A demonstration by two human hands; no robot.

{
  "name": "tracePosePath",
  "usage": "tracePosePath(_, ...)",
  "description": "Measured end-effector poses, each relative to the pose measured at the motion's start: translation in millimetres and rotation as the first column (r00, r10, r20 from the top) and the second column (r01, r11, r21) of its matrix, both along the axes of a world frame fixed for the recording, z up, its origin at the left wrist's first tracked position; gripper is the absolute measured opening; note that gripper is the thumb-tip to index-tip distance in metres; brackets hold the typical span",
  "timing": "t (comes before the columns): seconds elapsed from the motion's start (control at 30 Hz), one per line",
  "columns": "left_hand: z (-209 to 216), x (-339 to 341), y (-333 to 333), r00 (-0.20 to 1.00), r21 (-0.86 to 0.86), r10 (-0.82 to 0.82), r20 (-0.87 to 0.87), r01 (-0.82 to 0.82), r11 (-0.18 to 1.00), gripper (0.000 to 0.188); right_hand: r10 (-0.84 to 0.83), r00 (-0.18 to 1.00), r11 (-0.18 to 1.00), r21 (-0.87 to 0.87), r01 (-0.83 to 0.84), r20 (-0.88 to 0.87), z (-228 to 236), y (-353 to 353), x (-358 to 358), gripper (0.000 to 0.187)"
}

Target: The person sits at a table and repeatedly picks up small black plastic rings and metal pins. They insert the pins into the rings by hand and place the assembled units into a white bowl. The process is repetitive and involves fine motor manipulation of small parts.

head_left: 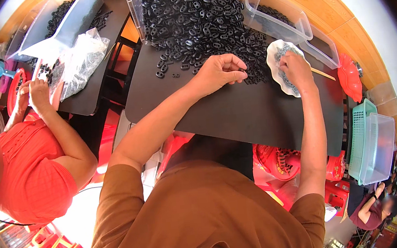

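My left hand (222,71) is closed over the dark table, thumb and fingertips pinched around a small black plastic piece (243,71), only partly visible. My right hand (297,69) reaches into a white scalloped dish (274,71) filled with tiny grey parts (285,49). Its fingertips are bent down among those parts, and what they hold, if anything, is hidden. Beyond my hands a large heap of black oval pieces with two holes (192,15) spreads over the table. Smaller black pieces (253,73) lie between my left hand and the dish.
Clear plastic bins (289,22) stand behind the dish. A thin wooden stick (323,74) lies beside it, near a red dish (349,79). Green and clear baskets (362,140) are at the right. A co-worker in red (33,165) handles small parts at the left table (82,95).
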State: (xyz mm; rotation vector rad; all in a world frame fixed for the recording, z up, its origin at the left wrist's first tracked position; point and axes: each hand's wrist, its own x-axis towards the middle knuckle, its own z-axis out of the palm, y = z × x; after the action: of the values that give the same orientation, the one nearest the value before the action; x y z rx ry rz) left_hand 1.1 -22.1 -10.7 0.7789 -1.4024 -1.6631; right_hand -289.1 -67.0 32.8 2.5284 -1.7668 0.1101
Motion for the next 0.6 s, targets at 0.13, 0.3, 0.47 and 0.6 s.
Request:
tracePosePath(0.13, -4, 0, -2, 1.0, -0.012, -0.002, -0.004, 0.002, 1.0, 0.013, -0.005, 0.997, 1.0, 0.016, 0.004, 0.081, -2, 2, -1, 0.007)
tracePosePath(0.3, 3, -2, 1, 0.996, 0.046, 0.025, -0.086, -0.021, 0.999, 0.009, 0.07, 0.937, 0.988, -0.151, -0.018, 0.343, -2, 8, 4, 0.005)
tracePosePath(0.47, 3, 0, 0, 0.996, 0.048, 0.057, -0.061, -0.054, 0.997, 0.007, 0.065, 0.825, 0.991, -0.131, 0.011, 0.561, 0, 10, 2, 0.004)
tracePosePath(0.6, -4, 1, -3, 0.995, -0.034, 0.096, 0.021, -0.096, 0.995, 0.007, -0.069, 0.528, 0.997, 0.081, 0.0, 0.847, 10, 18, 32, 0.004)
